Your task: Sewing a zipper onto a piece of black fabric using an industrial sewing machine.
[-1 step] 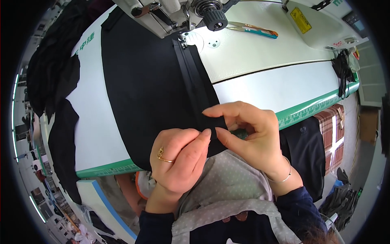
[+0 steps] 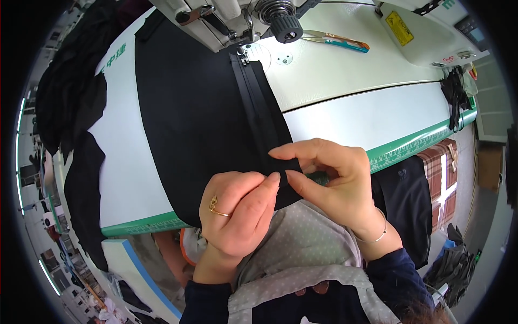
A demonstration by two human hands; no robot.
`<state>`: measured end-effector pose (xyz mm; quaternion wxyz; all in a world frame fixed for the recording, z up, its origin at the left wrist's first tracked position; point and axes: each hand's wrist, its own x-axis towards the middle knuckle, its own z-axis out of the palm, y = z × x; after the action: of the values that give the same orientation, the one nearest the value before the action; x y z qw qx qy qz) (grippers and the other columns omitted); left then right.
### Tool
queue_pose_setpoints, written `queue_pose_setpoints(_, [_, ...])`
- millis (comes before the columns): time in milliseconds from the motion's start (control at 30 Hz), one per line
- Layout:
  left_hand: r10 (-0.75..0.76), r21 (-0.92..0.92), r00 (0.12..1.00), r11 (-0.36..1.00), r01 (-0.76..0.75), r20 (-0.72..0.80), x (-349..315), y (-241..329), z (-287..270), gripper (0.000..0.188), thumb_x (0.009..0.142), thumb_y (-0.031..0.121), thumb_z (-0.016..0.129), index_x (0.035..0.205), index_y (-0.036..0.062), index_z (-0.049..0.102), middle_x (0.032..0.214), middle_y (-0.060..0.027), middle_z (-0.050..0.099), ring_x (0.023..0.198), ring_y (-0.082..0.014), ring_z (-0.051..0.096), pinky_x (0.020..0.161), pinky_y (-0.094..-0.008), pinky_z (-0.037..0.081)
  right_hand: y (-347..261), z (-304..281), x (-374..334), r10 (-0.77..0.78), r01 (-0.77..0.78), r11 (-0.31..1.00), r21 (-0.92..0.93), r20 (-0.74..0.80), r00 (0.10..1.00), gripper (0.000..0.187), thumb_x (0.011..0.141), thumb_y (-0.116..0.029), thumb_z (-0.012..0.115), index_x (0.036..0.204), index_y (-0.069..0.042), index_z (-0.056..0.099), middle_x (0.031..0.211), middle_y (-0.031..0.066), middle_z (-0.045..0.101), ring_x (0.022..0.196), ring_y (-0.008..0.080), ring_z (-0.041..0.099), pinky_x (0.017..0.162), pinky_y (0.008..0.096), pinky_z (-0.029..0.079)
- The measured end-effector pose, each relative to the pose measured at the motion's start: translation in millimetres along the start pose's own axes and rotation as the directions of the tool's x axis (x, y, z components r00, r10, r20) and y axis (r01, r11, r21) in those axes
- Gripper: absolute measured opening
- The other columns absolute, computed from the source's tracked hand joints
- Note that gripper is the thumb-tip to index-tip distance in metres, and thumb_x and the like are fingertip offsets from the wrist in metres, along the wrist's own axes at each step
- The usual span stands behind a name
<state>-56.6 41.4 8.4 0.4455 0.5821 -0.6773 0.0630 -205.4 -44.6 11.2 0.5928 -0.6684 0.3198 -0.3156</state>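
A large black fabric panel (image 2: pixel 189 119) lies on the sewing table, its far end beneath the presser foot (image 2: pixel 244 56) of the sewing machine. Along its right side runs a narrow, slightly greyer strip (image 2: pixel 251 97), leading from the foot toward my hands. At the near right corner, my left hand (image 2: pixel 237 210) is closed, thumb and fingertips pinching the fabric edge. My right hand (image 2: pixel 337 178) curls round the same corner from the right, its index fingertip on the strip and its thumb lower down at the edge. Any fabric behind the pinching fingertips is hidden.
Thread snips (image 2: pixel 337 40) with a teal and orange handle lie on the machine bed. The machine head (image 2: pixel 216 21) overhangs the panel's far end. Dark cloth (image 2: pixel 70 92) hangs at the left. A green ruled edge (image 2: pixel 402 151) borders the table; black fabric (image 2: pixel 404 200) hangs below it.
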Motion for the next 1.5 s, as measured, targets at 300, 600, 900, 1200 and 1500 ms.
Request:
queue_pose_setpoints(300, [0.007,0.015,0.997,1.0,-0.009,0.074,-2.1,-1.9,-7.5,0.025,0.065,-0.01,0.077,0.087,0.0004,0.071,0.084,-0.0066,0.063,0.068,-0.0231,0.06,0.059,-0.0324,0.049,3.5,-22.4,15.0,-0.28,0.359,0.877,-0.318,0.268,0.922,0.037,0.07,0.009,0.064,0.1,-0.01,0.075,0.083,0.0019,0.071,0.08,0.0201,0.069,0.106,0.0421,0.045])
queue_pose_setpoints(600, [-0.049,-0.055,0.903,0.995,0.08,0.426,24.7,-46.7,-32.7,0.05,0.076,0.03,0.077,0.116,0.002,0.064,0.123,-0.0148,0.059,0.112,-0.0323,0.06,0.094,-0.0449,0.046,19.6,-23.6,22.5,-0.516,0.652,0.545,-0.528,0.401,0.757,0.016,0.062,-0.01,0.068,0.077,-0.009,0.07,0.107,0.0067,0.065,0.108,0.0249,0.062,0.089,0.0327,0.055])
queue_pose_setpoints(900, [-0.212,0.346,0.71,0.937,-0.049,0.672,32.5,-65.3,-25.0,0.094,0.078,0.044,0.077,0.15,0.0046,0.032,0.159,-0.0123,0.024,0.147,-0.0303,0.028,0.11,-0.0697,0.022,23.2,-21.2,32.0,-0.648,0.779,0.448,-0.439,0.44,0.621,0.015,0.073,-0.009,0.074,0.087,-0.004,0.073,0.095,0.0094,0.073,0.092,0.0217,0.073,0.082,0.0356,0.061])
queue_pose_setpoints(1200, [-0.226,0.337,0.689,0.941,-0.028,0.689,44.6,-60.7,-22.3,0.09,0.072,0.053,0.076,0.15,0.0317,0.038,0.16,-0.0039,0.026,0.146,-0.0381,0.025,0.103,-0.0782,0.024,26.0,-24.7,36.6,-0.639,0.791,0.462,-0.402,0.468,0.611,0.016,0.074,-0.009,0.074,0.088,-0.002,0.072,0.096,0.0094,0.073,0.091,0.0224,0.073,0.078,0.0331,0.062])
queue_pose_setpoints(1500, [-0.241,0.375,0.698,0.926,-0.043,0.674,52.7,-69.0,-17.8,0.083,0.071,0.035,0.081,0.146,0.0299,0.046,0.158,-0.0035,0.031,0.147,-0.0391,0.022,0.104,-0.0779,0.022,26.5,-25.4,47.4,-0.637,0.782,0.457,-0.423,0.458,0.62,0.011,0.072,-0.007,0.07,0.081,-0.003,0.067,0.089,0.0067,0.072,0.086,0.0196,0.073,0.074,0.0295,0.061])
